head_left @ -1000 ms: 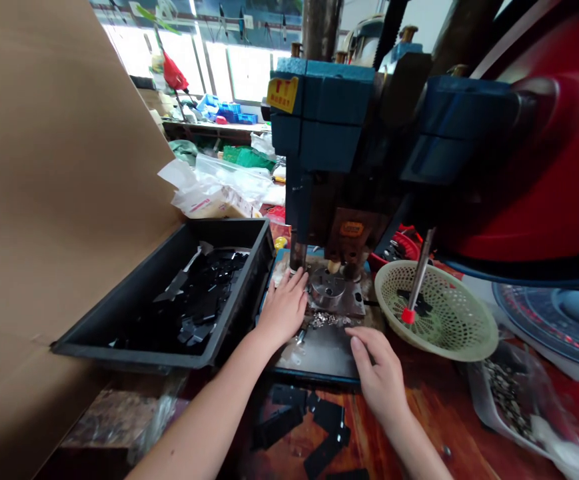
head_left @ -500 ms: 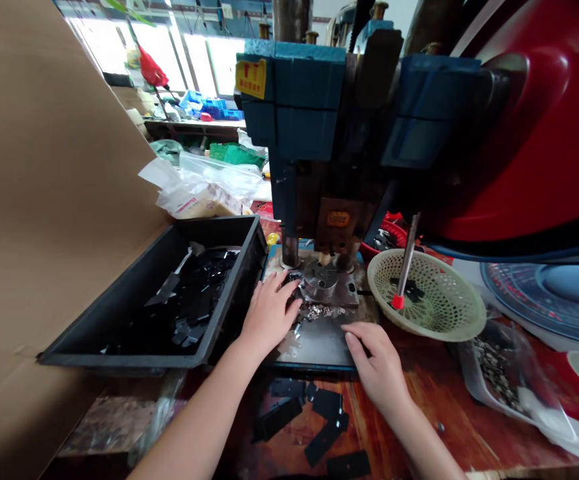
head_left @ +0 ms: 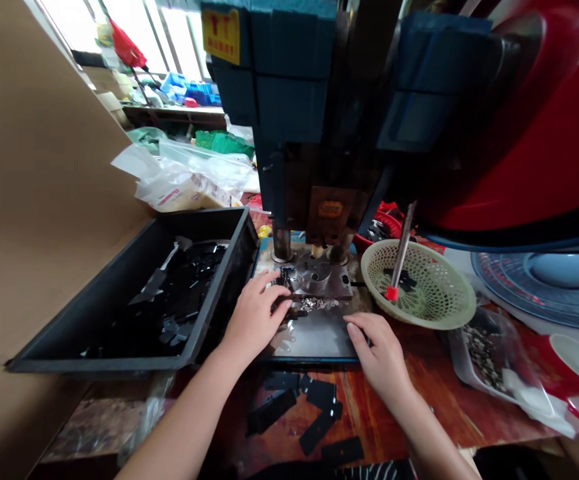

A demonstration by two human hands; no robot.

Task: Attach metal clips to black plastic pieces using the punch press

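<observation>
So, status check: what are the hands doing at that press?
Left hand at press die, by small black piece. Right hand flat on base plate. Silver scraps beside die.

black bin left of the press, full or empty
Partly full: loose black flat pieces cover the floor of the bin, well below its rim.

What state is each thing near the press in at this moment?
left hand, fingers bent over the press plate beside the die; grip unclear.
right hand, open, flat on the plate's front edge.
black bin, open, partly filled with black pieces.
mesh basket, upright, almost empty, red-tipped rod reaching into it.
flat black pieces, lying loose on the wooden table.
</observation>
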